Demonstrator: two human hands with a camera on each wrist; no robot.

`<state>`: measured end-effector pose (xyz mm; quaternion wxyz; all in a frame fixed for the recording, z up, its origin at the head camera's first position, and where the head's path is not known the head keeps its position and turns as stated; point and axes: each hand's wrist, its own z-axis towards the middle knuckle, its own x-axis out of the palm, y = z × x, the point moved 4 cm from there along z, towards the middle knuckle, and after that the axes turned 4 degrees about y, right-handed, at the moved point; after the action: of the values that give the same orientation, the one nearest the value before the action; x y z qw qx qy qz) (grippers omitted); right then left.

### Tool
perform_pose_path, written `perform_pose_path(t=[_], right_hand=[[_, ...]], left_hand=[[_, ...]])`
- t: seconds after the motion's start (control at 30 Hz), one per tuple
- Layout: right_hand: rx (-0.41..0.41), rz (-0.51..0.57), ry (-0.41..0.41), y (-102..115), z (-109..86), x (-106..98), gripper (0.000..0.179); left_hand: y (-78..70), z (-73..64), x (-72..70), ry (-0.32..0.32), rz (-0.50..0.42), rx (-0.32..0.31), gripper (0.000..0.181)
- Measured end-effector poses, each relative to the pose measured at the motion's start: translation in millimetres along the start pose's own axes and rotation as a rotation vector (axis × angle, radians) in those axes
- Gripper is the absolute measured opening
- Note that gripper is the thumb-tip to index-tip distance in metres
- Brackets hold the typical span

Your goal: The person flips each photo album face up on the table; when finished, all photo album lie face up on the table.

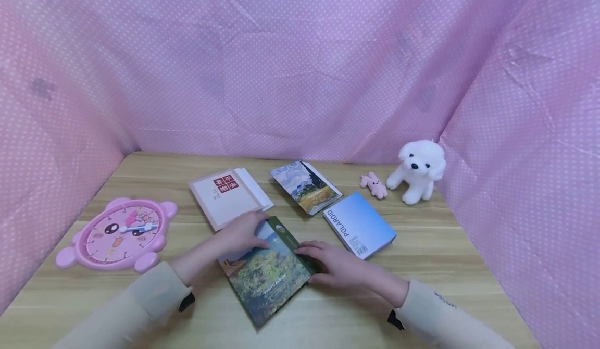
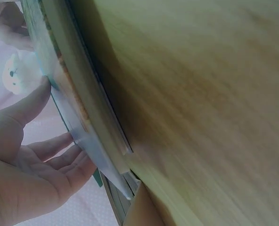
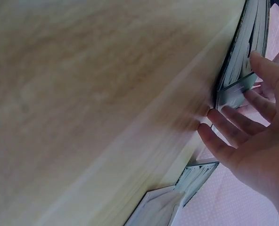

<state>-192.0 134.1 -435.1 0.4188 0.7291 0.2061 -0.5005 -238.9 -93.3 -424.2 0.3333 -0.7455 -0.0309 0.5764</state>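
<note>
A photo album [image 1: 267, 278] with a painted landscape cover and green spine lies at a slant on the table's near middle. My left hand [image 1: 240, 234] rests at its upper left edge, thumb over the cover. In the left wrist view that hand's fingers [image 2: 52, 153] are fairly straight against the album. My right hand [image 1: 335, 264] touches the spine side, fingers spread along it and thumb near the corner. The right wrist view shows those fingers [image 3: 238, 127] extended beside the album's page edges [image 3: 243, 52]. Behind the left hand lies a white-and-pink album [image 1: 229, 195] with red square characters.
A painted-cover album [image 1: 307, 187] lies further back, and a blue-white POLAROID album [image 1: 360, 225] is right of it. A small pink toy [image 1: 374, 185] and a white plush dog [image 1: 419, 172] occupy the back right. The pink toy clock [image 1: 123, 234] lies at left.
</note>
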Motion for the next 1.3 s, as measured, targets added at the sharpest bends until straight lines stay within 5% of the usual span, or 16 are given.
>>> perform_pose_path(t=[0.7, 0.9, 1.07, 1.3], right_hand=[[-0.108, 0.077, -0.054, -0.1, -2.3, -9.5, 0.060], [-0.145, 0.087, -0.115, 3.6, -3.5, -12.9, 0.061], [-0.138, 0.187, -0.160, 3.1, -3.8, -16.7, 0.060], [-0.090, 0.473, -0.227, -4.5, -2.9, -25.3, 0.063]], left_hand=[[-3.7, -4.4, -10.3, -0.057, -0.032, 0.001, 0.070], [-5.4, -7.7, -11.1, -0.107, -0.035, 0.047, 0.071], [-3.9, -8.5, -13.1, -0.136, -0.073, 0.055, 0.072], [0.6, -5.7, -17.2, -0.202, -0.156, 0.027, 0.075]])
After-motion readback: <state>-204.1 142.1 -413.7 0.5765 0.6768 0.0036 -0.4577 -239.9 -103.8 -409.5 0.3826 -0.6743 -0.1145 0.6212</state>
